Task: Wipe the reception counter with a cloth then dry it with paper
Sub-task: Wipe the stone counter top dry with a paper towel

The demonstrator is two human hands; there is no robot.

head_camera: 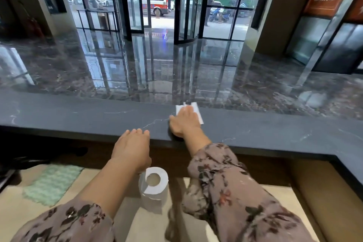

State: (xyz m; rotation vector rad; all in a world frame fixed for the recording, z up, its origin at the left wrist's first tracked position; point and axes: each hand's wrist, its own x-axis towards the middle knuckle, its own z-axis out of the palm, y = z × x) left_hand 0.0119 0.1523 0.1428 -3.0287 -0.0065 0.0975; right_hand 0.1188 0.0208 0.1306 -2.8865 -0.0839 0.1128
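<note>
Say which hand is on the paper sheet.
The right hand, flat on the paper sheet atop the counter; the left hand touches only the counter's edge.

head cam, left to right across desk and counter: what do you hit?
green cloth → left hand → paper roll → right hand. The folded paper is left out: it lies under the right hand and overlaps it.

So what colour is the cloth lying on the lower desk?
The cloth is pale mint green, best seen in the head view.
</note>
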